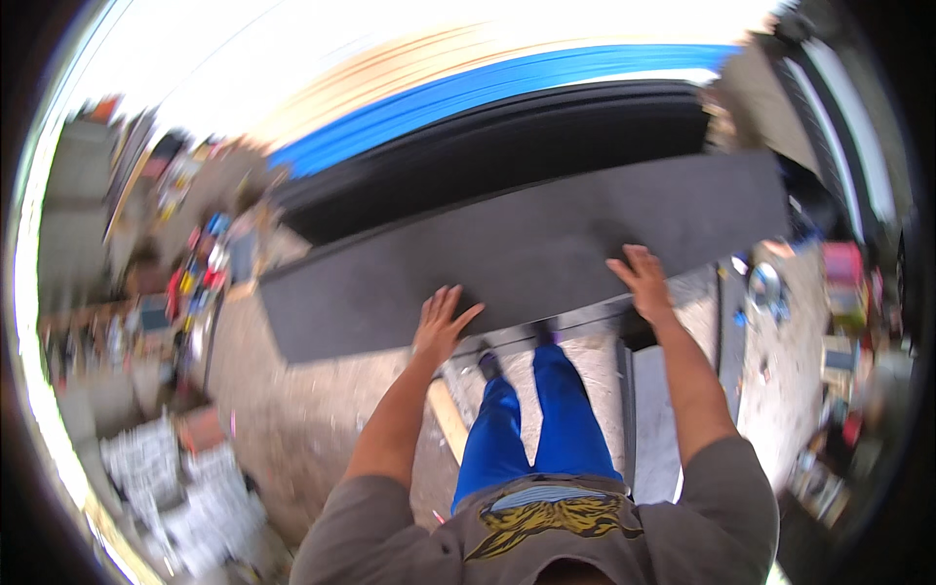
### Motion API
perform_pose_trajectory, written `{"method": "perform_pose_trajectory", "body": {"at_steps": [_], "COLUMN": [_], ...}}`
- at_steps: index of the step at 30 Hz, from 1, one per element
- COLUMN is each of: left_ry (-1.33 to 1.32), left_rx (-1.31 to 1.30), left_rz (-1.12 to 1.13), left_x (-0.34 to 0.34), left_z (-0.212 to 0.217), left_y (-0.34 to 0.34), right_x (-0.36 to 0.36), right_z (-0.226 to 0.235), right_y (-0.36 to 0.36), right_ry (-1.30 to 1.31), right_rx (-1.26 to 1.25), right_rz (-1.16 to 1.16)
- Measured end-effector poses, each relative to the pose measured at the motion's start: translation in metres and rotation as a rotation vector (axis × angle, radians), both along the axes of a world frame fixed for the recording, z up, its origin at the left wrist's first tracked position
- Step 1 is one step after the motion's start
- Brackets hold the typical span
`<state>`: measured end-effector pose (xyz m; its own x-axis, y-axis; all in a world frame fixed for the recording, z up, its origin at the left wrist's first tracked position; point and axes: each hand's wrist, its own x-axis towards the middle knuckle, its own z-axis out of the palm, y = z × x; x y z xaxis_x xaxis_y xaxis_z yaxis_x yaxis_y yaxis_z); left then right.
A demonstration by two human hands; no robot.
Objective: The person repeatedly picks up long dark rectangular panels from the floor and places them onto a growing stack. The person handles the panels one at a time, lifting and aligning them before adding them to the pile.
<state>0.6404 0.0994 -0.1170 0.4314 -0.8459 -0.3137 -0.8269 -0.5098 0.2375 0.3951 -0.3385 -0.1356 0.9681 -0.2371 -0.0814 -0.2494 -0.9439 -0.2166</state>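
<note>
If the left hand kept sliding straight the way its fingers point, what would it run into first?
The left hand lies flat on the dark grey board, fingers pointing across it. Past the board's far edge, the first thing looks like the black stacked sheets, though depth is unclear.

A dark grey sheet [526, 253] lies before a black stack [507, 146] edged bright blue. Blue trousers [531, 419]; grey shirt [624, 536] with a yellow-and-black print.
</note>
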Motion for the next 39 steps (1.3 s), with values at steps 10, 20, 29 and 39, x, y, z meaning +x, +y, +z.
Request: {"method": "perform_pose_trajectory", "body": {"at_steps": [10,20,29,39], "left_ry": [-0.158,-0.093,-0.05,-0.066], "left_rx": [0.084,0.041,0.045,0.033], "left_rz": [-0.008,0.031,0.018,0.042], "left_x": [-0.008,-0.002,0.006,0.001], "left_z": [-0.032,-0.033,-0.038,-0.041], "left_y": [-0.014,-0.008,-0.005,-0.008], "right_x": [-0.004,0.008,0.012,0.008], "right_z": [-0.02,-0.006,-0.009,-0.016], "right_y": [-0.025,-0.013,-0.007,-0.007], "right_ry": [0.212,0.254,0.194,0.179], "right_rx": [-0.145,-0.109,-0.072,-0.034], "right_rz": [-0.007,0.006,0.014,0.005]}}
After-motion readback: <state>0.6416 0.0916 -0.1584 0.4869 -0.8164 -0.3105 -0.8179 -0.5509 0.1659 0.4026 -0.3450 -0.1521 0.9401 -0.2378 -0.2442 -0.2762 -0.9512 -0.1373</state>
